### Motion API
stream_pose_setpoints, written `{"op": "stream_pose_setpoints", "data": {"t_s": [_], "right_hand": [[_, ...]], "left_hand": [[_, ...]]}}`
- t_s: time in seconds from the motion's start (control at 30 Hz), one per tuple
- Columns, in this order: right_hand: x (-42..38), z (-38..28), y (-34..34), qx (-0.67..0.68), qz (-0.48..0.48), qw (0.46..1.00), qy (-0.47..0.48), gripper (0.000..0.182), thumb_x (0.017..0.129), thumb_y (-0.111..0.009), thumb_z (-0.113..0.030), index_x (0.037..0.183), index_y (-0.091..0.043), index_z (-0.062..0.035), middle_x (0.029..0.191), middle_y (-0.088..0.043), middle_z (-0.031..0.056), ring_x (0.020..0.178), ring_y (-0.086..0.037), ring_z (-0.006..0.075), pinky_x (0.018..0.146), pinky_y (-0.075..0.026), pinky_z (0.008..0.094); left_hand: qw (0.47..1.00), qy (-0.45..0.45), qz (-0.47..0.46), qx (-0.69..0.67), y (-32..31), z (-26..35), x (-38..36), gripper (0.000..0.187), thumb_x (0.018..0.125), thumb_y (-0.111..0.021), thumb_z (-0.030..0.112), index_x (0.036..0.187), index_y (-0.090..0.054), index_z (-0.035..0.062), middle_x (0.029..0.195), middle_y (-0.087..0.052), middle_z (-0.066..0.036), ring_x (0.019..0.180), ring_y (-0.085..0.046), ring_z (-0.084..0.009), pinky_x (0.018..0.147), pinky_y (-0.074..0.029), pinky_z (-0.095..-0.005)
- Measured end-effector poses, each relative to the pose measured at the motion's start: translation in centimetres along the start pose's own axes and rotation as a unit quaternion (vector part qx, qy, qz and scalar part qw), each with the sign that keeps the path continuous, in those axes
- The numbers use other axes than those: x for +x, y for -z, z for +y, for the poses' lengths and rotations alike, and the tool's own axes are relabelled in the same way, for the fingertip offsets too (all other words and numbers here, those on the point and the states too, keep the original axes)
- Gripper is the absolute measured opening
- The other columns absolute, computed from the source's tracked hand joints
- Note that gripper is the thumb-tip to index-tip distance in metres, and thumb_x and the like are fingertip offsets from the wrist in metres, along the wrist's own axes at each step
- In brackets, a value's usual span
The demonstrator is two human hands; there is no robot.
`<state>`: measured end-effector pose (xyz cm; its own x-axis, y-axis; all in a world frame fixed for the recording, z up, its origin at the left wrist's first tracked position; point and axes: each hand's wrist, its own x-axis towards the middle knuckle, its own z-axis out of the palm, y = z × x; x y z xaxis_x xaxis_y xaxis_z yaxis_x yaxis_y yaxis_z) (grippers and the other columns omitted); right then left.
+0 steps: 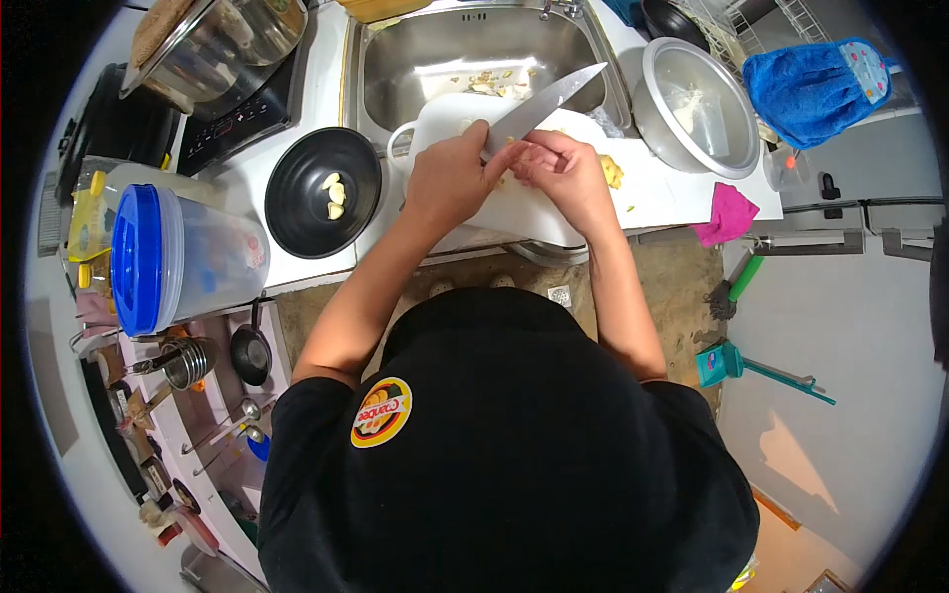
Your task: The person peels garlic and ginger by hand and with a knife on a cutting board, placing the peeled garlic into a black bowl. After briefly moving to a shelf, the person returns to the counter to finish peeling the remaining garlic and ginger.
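My left hand is closed round the handle of a kitchen knife, whose broad blade points up and to the right. Close beside it, my right hand has its fingers pinched together near the blade; what they hold is hidden. Both hands are above a white cutting board at the sink's front edge. A yellowish, knobbly piece like ginger lies just right of my right hand. To the left stands a black bowl with a few peeled garlic cloves in it.
Behind the board is a steel sink with peel scraps. A large metal bowl stands at right, near a blue towel and a pink cloth. At left are a blue-lidded container and a steel pot on a cooktop.
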<state>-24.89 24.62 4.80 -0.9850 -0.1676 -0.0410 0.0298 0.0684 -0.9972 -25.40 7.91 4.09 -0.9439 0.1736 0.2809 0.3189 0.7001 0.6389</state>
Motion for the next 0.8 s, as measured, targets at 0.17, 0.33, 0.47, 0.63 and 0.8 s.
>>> {"op": "stream_pose_setpoints", "data": {"t_s": [0.17,0.33,0.47,0.63,0.8], "right_hand": [[0.3,0.2,0.6,-0.196,0.039,0.98,0.025,0.033,0.08,-0.071,-0.004,0.112,-0.065,0.0025,0.074,-0.063,-0.0002,0.062,-0.053,0.0054,0.059,-0.046,0.0207],[0.1,1.2,1.0,0.063,0.025,0.998,-0.001,0.037,0.084,-0.069,-0.005,0.12,-0.062,-0.0005,0.08,-0.066,0.0039,0.066,-0.056,0.0065,0.065,-0.048,0.0216],[0.1,0.9,0.9,0.209,0.011,0.978,0.017,0.03,0.088,-0.062,-0.003,0.117,-0.058,0.0013,0.094,-0.068,0.0128,0.079,-0.063,0.0131,0.076,-0.051,0.0249],[0.7,1.4,1.0,0.341,-0.038,0.939,0.007,0.016,0.092,-0.058,-0.006,0.106,-0.056,0.0016,0.101,-0.067,0.0159,0.085,-0.064,0.0188,0.08,-0.052,0.0287],[2.9,0.1,-2.8,0.122,-0.087,0.988,0.047,0.016,0.092,-0.058,-0.009,0.105,-0.059,0.0001,0.098,-0.067,0.0122,0.084,-0.064,0.0168,0.078,-0.051,0.0282]], "left_hand": [[1.0,0.001,0.013,-0.005,0.2,-0.1,0.1,0.053,0.087,-0.056,0.055,0.077,-0.053,0.0033,0.06,-0.061,-0.015,0.062,-0.063,-0.0349,0.056,-0.048,-0.0439],[0.995,0.087,-0.037,0.005,2.1,0.6,1.2,0.052,0.087,-0.057,0.054,0.084,-0.057,0.0026,0.066,-0.064,-0.017,0.067,-0.065,-0.0357,0.06,-0.049,-0.0455],[0.981,0.132,-0.087,0.116,0.7,-1.5,1.3,0.051,0.086,-0.059,0.053,0.094,-0.059,0.0026,0.078,-0.067,-0.019,0.077,-0.065,-0.037,0.068,-0.05,-0.0477],[0.973,0.176,-0.116,0.093,-0.4,-2.8,0.6,0.054,0.084,-0.062,0.051,0.099,-0.057,-0.0002,0.085,-0.065,-0.024,0.083,-0.064,-0.0411,0.072,-0.05,-0.0482],[0.976,0.162,-0.122,0.081,-1.8,-4.5,-0.2,0.047,0.085,-0.063,0.042,0.108,-0.057,0.0007,0.087,-0.067,-0.02,0.086,-0.064,-0.0393,0.075,-0.05,-0.0482]]}}
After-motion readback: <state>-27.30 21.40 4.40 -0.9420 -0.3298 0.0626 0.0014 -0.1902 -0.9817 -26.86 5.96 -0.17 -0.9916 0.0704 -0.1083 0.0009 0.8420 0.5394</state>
